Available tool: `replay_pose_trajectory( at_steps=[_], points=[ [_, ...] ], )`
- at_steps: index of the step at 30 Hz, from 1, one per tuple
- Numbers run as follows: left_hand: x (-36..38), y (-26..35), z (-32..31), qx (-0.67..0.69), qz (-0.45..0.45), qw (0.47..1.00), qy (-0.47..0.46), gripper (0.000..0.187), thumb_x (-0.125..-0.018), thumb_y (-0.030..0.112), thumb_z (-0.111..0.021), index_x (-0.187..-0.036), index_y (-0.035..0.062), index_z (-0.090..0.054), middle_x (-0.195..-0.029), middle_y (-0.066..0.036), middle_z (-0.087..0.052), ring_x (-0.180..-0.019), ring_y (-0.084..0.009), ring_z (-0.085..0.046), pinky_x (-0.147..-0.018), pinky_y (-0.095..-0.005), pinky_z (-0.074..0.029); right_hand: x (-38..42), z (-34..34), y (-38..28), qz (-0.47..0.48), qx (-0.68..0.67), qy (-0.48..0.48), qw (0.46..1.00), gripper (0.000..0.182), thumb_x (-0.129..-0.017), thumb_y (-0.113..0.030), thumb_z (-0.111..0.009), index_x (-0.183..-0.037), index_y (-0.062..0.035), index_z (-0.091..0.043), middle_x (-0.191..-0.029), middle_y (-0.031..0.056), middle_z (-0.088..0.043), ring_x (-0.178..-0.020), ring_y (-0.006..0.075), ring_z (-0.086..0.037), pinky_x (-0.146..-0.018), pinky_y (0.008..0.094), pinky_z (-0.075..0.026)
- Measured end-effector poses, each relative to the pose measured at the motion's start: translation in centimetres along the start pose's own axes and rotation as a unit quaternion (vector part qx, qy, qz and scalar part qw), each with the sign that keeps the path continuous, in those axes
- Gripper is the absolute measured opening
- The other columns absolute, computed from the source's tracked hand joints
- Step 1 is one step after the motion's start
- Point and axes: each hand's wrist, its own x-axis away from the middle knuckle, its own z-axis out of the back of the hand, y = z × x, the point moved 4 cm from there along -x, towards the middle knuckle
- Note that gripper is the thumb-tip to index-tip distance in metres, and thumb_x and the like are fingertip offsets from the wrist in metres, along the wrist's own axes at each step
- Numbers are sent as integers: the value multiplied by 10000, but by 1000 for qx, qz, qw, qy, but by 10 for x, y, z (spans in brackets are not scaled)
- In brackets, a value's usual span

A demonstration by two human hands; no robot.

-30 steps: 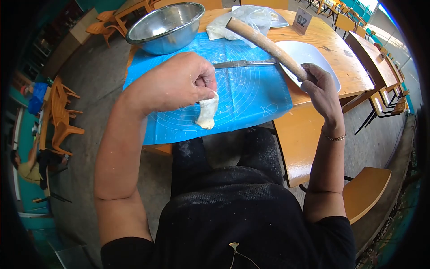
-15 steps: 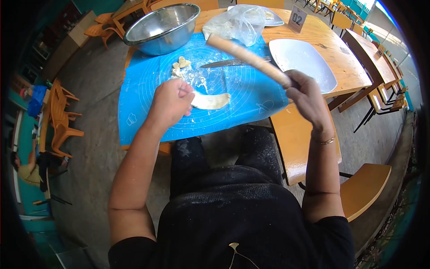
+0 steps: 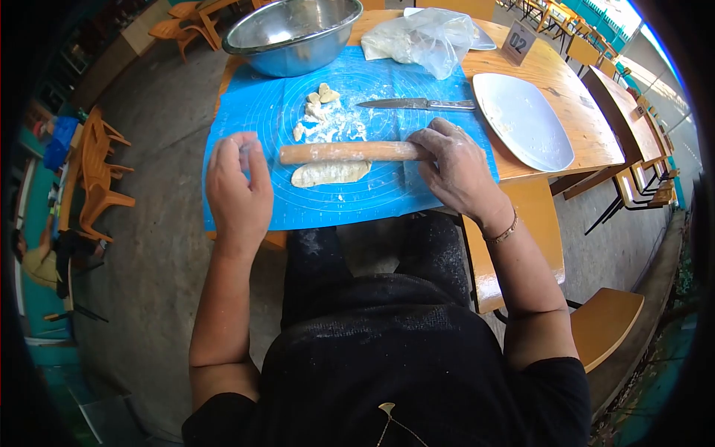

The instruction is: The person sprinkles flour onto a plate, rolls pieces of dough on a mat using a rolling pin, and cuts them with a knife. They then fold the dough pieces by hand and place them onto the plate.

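Note:
A flattened oval strip of dough [image 3: 331, 173] lies on the blue baking mat [image 3: 246, 201]. Across its far edge runs a wooden rolling pin [image 3: 350, 152], level above the mat. My right hand [image 3: 454, 165] has its fingers closed round the pin's right end. Just off the pin's left end is my left hand [image 3: 242, 182], empty, with thumb and fingers apart. Beyond the pin are small dough pieces [image 3: 322, 95] amid scattered flour. Farther right on the mat, a knife [image 3: 413, 103] points its blade left.
A metal bowl [image 3: 294, 48] stands at the far left of the table. Behind the knife lies a clear plastic bag [image 3: 421, 41]. A floury white plate [image 3: 521, 119] sits at right, with a number sign [image 3: 518, 42] beyond it. Below is a wooden chair [image 3: 514, 246].
The rolling pin has come down from its raised slant to lie level over the dough. My left hand has let go of the dough and moved left. The view has shifted slightly.

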Motion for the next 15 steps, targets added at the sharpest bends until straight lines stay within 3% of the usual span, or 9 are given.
replay_pose_trajectory(
  at_steps=[2, 3, 4, 6, 7, 9, 11, 12, 15],
  points=[
    [-8, 13, 10, 48, -190, 980, 48, 244, -997, 180, -498, -1049, -23, -623, -1030, -175, -637, -901, -300, -624, -829, -408, -492, -3, -3, -9, 55, 3, -8, 998, 293, -745, -17, -592, -1028, -43, -663, -934, 124, -572, -913, 345, -584, -818, 444, -481],
    [-8, 18, 8, 78, -162, 983, -40, 450, -1054, 337, -368, -1180, -35, -589, -1187, -223, -601, -1148, -361, -558, -995, -442, -431, -4, -5, -12, 57, 3, -8, 998, 293, -745, -17, -592, -1028, -43, -663, -934, 124, -572, -913, 345, -584, -818, 444, -481],
    [-7, 18, 2, 78, -162, 983, -38, 450, -1054, 337, -368, -1180, -35, -589, -1187, -223, -601, -1148, -361, -558, -995, -442, -431, -5, -8, -16, 79, 12, -10, 997, 305, -743, -27, -598, -1038, -51, -670, -939, 125, -564, -924, 342, -577, -828, 456, -472],
    [0, 23, -20, 69, -239, 959, -138, 672, -1051, 491, -240, -1349, -62, -479, -1399, -259, -474, -1384, -410, -356, -1157, -474, -266, -7, -13, -22, 101, 21, -12, 995, 316, -741, -36, -603, -1047, -59, -677, -943, 125, -557, -935, 339, -571, -837, 469, -464],
    [6, 20, -30, 49, -185, 951, -242, 835, -1012, 593, -115, -1471, -76, -310, -1555, -256, -270, -1495, -398, -89, -1217, -481, -55, -8, -18, -22, 90, 16, -46, 995, 332, -782, -86, -605, -1107, -43, -662, -1009, 150, -572, -1022, 356, -560, -897, 477, -449],
    [9, 9, -44, -15, -195, 949, -245, 831, -1014, 589, -106, -1486, -72, -282, -1576, -249, -218, -1499, -390, -46, -1214, -486, -19, -8, -31, -18, 78, 12, -79, 994, 361, -823, -135, -608, -1166, -27, -647, -1075, 174, -587, -1109, 374, -550, -958, 486, -434],
    [6, 7, -51, -78, -204, 944, -247, 829, -1015, 585, -97, -1500, -68, -254, -1597, -243, -166, -1504, -383, -4, -1211, -491, 16, -5, -42, -20, 142, 126, 32, 981, 483, -953, -322, -520, -1258, 49, -572, -1271, 264, -561, -1283, 432, -468, -1065, 494, -375],
    [3, 7, -51, -92, -181, 944, -259, 826, -1014, 585, -91, -1509, -61, -233, -1607, -235, -126, -1503, -378, 34, -1203, -505, 46, -6, -44, -20, 141, 126, 29, 981, 483, -953, -322, -520, -1258, 49, -572, -1271, 264, -561, -1283, 432, -468, -1065, 494, -375],
    [-9, 6, -57, -118, -144, 943, -276, 813, -1017, 578, -94, -1522, -49, -203, -1619, -225, -79, -1502, -373, 83, -1186, -538, 84, -15, -50, -17, 62, 117, -74, 988, 673, -1009, -474, -379, -1373, 87, -456, -1448, 287, -434, -1406, 449, -327, -1150, 517, -275]
  ],
)
